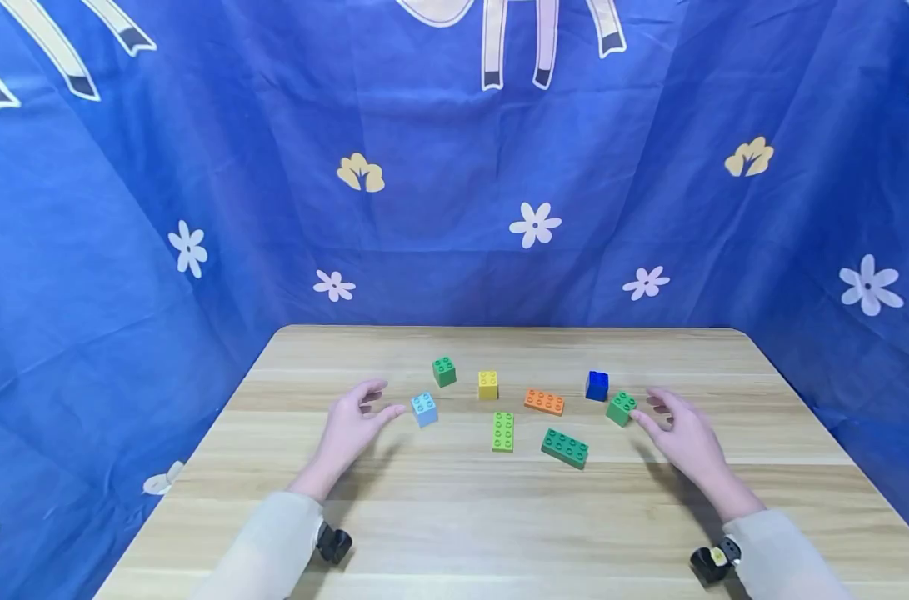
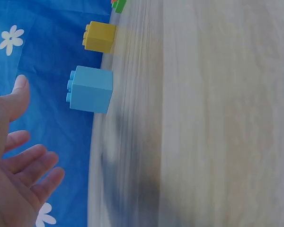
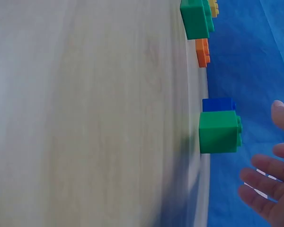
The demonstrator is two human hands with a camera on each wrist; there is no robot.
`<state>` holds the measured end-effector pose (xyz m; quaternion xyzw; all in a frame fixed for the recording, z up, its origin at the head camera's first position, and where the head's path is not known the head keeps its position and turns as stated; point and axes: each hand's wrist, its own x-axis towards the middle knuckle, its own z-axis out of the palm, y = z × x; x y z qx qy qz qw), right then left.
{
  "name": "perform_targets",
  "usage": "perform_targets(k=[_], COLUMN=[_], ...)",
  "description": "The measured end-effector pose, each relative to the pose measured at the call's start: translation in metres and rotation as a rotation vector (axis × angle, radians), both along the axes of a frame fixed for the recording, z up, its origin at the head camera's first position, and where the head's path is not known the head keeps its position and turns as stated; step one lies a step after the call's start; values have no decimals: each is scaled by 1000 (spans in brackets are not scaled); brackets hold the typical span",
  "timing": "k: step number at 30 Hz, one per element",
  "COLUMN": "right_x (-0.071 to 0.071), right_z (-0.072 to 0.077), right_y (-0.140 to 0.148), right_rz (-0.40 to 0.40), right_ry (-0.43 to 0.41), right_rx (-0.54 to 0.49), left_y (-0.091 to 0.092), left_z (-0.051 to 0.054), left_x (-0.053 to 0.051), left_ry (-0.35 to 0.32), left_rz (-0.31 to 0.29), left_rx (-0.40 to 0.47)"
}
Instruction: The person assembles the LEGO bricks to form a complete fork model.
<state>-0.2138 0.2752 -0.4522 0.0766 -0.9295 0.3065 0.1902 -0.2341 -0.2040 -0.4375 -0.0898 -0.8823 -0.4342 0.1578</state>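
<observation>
My left hand (image 1: 355, 423) hovers over the table with fingers spread, just left of a light blue toy brick (image 1: 424, 409). In the left wrist view the thumb and that light blue brick (image 2: 91, 90) stand apart. On the other side my right hand (image 1: 677, 429) is held with thumb and fingers parted beside a green square brick (image 1: 621, 408). The right wrist view shows a gap between the thumb and this green brick (image 3: 218, 132). A dark blue brick (image 1: 596, 386) sits right behind it. Neither hand holds anything.
Between the hands lie a second green square brick (image 1: 444, 372), a yellow brick (image 1: 487, 385), an orange long brick (image 1: 544, 402), a lime long brick (image 1: 502, 432) and a dark green long brick (image 1: 565, 448). Blue patterned cloth (image 1: 454, 208) hangs behind the wooden table (image 1: 454, 525).
</observation>
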Motion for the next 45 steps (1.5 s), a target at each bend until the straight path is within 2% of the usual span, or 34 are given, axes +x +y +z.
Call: perform_targets(k=[9,16,23,31,39,45], right_x=[-6,-10,-14,-17,-19,-21], right_z=[-8,-13,-15,-16,-18,-18], right_y=[-6,-7,-9,-9,-10,-11], right_rz=[19,6,-5,-28,-26,-44], right_ry=[-34,-101,-152,-204,-239,-249], right_rx=[-139,-175,-195,-247,-247,-242], left_y=[8,16,21,26,30,31], left_z=[-8,-13,-20,-25,-31,-31], left_x=[-2,-4,-6,-9,-12,-15], left_ry=[-145,-226,-246,-274,-230,-263], left_rz=[-24,-42,-63,-45,-27,-12], left_rx=[105,167,210,219,217,228])
